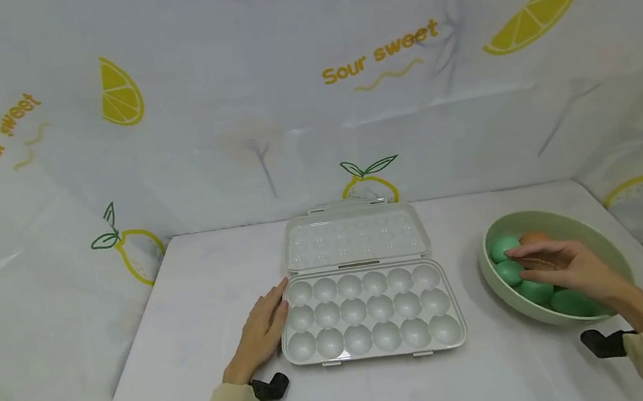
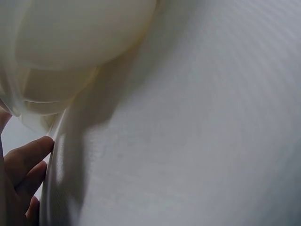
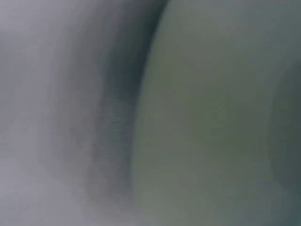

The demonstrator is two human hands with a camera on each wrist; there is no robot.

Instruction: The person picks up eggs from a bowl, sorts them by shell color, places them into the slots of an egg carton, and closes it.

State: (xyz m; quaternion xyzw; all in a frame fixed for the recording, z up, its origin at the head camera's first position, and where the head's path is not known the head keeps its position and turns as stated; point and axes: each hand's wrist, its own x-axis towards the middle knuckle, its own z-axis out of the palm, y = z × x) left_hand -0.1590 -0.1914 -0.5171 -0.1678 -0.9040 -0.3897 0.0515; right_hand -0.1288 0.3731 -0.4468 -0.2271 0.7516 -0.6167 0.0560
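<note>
A white egg box (image 1: 372, 320) lies unfolded on the table, its bottom part showing rows of round hollows with nothing in them. Its clear lid (image 1: 355, 237) is laid back behind. My left hand (image 1: 262, 329) rests at the box's left side, fingers extended along the edge; fingertips (image 2: 35, 153) show beside the box's underside in the left wrist view. Over a pale green bowl (image 1: 595, 237), my right hand (image 1: 572, 268) reaches in, thumb and fingers apart. Several green eggs (image 1: 535, 292) and an orange one (image 1: 533, 237) lie in the bowl, partly hidden by that hand.
A white cloth covers the table (image 1: 187, 295), and a lemon-printed curtain (image 1: 196, 143) hangs behind and at the sides. The bowl's outer wall (image 3: 202, 117) fills much of the blurred right wrist view. The bowl stands to the right of the box.
</note>
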